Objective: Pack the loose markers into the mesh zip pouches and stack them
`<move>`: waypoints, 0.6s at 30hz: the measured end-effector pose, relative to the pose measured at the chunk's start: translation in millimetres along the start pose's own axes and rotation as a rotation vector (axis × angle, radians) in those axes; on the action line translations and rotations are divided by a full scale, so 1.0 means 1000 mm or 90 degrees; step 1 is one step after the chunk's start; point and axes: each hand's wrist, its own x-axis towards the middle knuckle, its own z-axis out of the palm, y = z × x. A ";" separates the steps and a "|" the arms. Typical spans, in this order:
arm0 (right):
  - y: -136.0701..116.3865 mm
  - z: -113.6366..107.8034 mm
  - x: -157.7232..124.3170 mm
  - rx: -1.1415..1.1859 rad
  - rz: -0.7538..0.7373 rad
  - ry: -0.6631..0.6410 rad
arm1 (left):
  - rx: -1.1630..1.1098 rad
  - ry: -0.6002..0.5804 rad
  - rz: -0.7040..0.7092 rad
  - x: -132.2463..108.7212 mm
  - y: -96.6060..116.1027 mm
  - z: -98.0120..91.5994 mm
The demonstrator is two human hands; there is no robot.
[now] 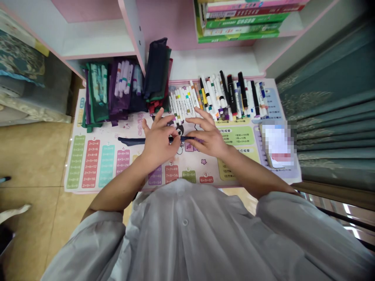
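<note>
Between my hands is a dark blue pouch (131, 141), seen almost edge-on as a narrow strip above the desk mat. Thumb and forefinger of my left hand (161, 142) pinch it near its middle, the other fingers raised and spread. At its right end, my right hand (206, 136) grips it between thumb and fingers, with a couple of fingers stretched out. Just beyond my fingertips lies a row of white markers (181, 103). Whether anything is inside the pouch is hidden.
Mesh pouches holding markers, one green (98, 93) and one purple (120, 89), lie at the back left beside stacked dark pouches (156, 70). Black markers (241, 91) lie back right. A phone (278, 144) rests at the right edge. Books (243, 21) fill the shelf above.
</note>
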 end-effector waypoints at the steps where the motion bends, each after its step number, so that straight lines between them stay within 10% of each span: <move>1: 0.000 -0.001 0.000 -0.005 0.003 -0.004 | 0.000 0.002 -0.001 0.000 0.000 0.000; 18: 0.002 -0.003 0.000 0.010 -0.001 0.005 | -0.005 0.015 -0.013 0.001 -0.004 -0.004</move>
